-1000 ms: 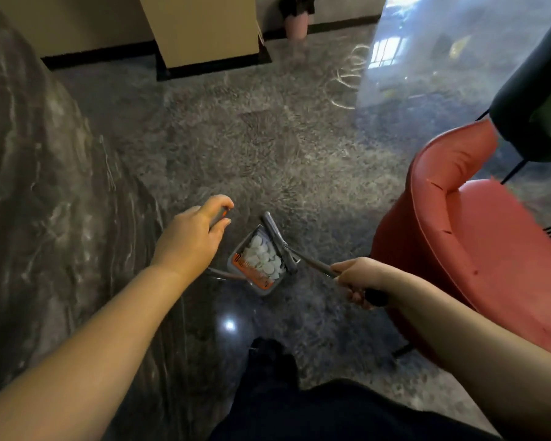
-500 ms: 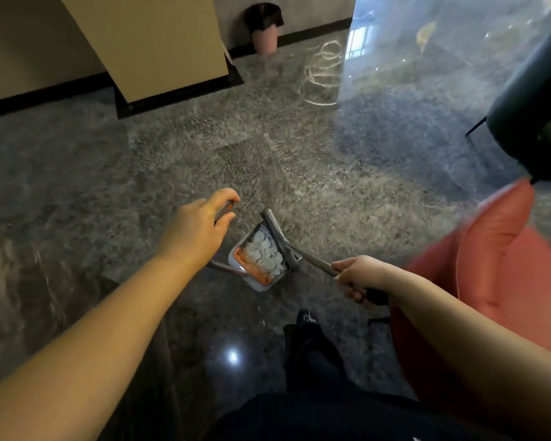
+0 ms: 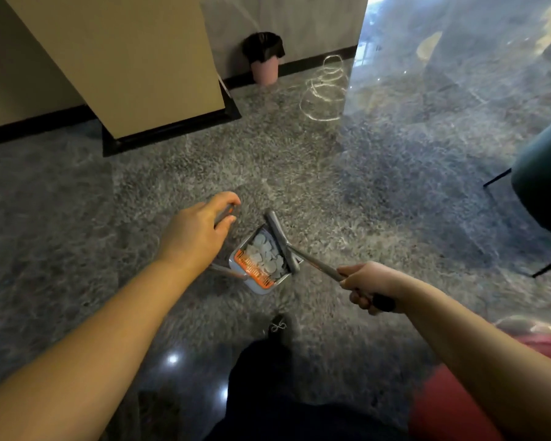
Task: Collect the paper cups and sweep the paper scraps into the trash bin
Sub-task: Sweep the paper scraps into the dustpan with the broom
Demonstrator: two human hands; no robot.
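Left hand [image 3: 198, 232] is wrapped round the dustpan's upright handle, fingers curled on the grip w/ the orange tip, center frame. Dustpan [image 3: 261, 262] hangs just below and right of it, mid-frame, loaded w/ pale paper scraps [image 3: 266, 254], orange comb strip along its near edge. Right hand [image 3: 368, 286] grips the broom [image 3: 299, 253] by its shaft, lower right of center, dark end poking out behind the fist; broom head lies across the pan's far rim, touching it, prob. pinning the scraps in. What's changed over the last sec: the view has swung right round. The dark marble slab that filled the left side is gone, the red chair [image 3: 458, 409] has slid down to the bottom-right corner, and the pink trash bin [image 3: 264, 65] w/ its black liner has grown and dropped from the top edge to upper center, against the far wall beside the beige pillar [image 3: 124, 58]. Hands, pan and broom hold the same pose rel. to each other throughout. So sweeping looks done, and this reads as the carry leg toward the bin, still well apart across open grey floor [image 3: 299, 173]. No paper cups visible anywhere, can't tell their status. Dark shoe [image 3: 279, 327] stepping fwd at bottom center. Next job, I'd judge: keep pan level, reach bin, tip scraps in.
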